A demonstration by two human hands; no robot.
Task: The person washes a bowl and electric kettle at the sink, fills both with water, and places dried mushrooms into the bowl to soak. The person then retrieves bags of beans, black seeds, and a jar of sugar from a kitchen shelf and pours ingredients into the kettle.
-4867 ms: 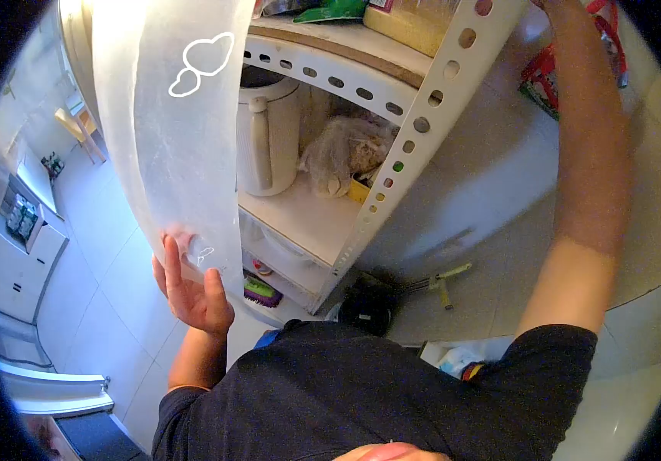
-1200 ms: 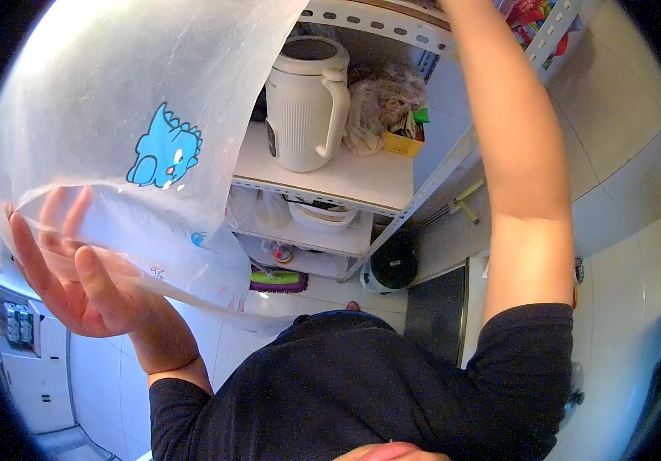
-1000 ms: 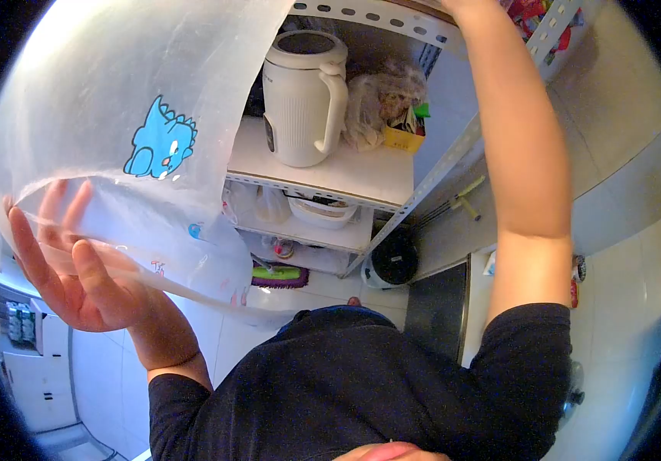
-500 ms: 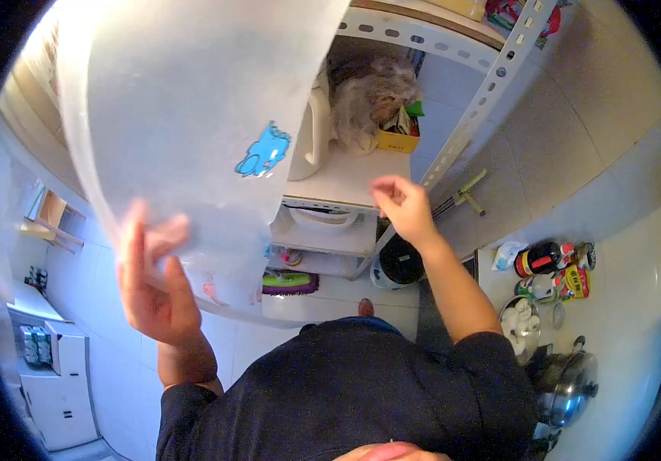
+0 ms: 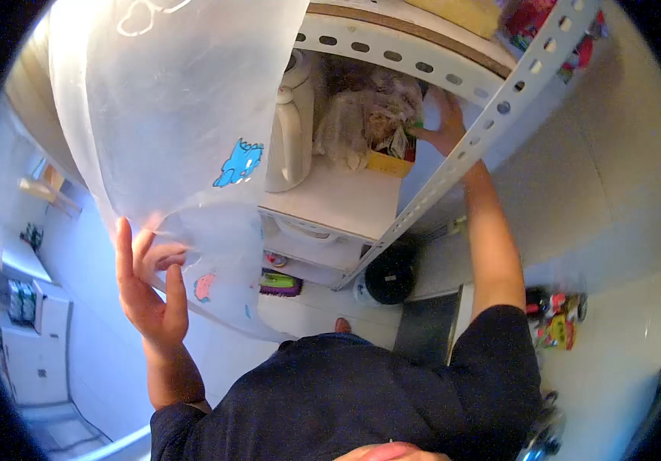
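Observation:
My left hand (image 5: 154, 288) is at the lower edge of a translucent plastic curtain (image 5: 184, 115) printed with a blue dinosaur. Its fingers are apart, some of them behind the sheet, which rests against them. My right hand (image 5: 445, 123) reaches in behind the perforated white post (image 5: 461, 157), fingers spread, beside a small yellow box (image 5: 390, 164) with packets in it. The fingertips are close to a green piece at the box; whether they touch it I cannot tell. Clear plastic bags (image 5: 346, 127) lie left of the box. A white jug (image 5: 290, 138) stands partly behind the curtain.
Lower shelves (image 5: 307, 269) hold containers and a green and purple brush (image 5: 280, 283). A black-topped bin (image 5: 390, 273) stands by the rack's foot. Bottles and packets (image 5: 557, 330) are at the right, a white cabinet (image 5: 42, 346) at the far left.
My right hand came down from the upper shelf, then moved up and right behind the post to the yellow box. My left hand stays at the curtain, which has swung and now covers part of the jug.

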